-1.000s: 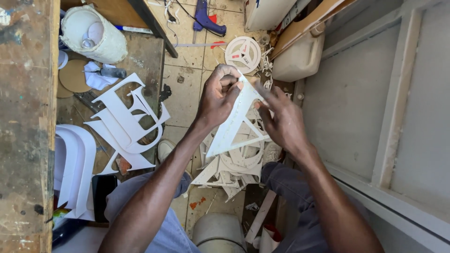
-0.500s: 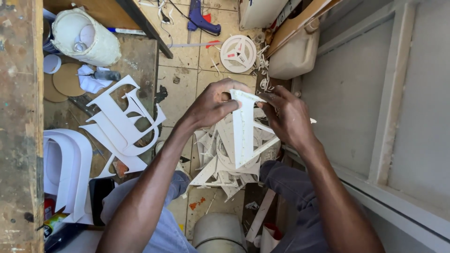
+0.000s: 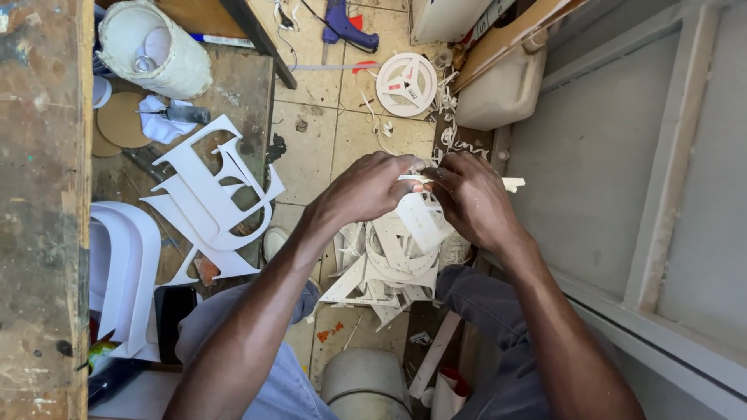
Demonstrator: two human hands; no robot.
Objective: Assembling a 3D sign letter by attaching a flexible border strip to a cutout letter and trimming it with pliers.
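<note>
Both hands meet over the scrap pile of white offcuts on the floor, and between them is a white strip. The left hand has its grip closed on the strip's upper end, fingers curled over it; the right hand pinches the same end from the other side, so the two grips nearly touch above the pile. From there the strip runs down and toward the person, its long axis slanting slightly to the right, its lower end hanging free just above the pile. Neither hand is clearly nearer; both hold at the top. A small white piece sticks out past the right hand. Left of the pile, large white letters lie on a low bench; beyond the pile sit a white reel and a jug.
</note>
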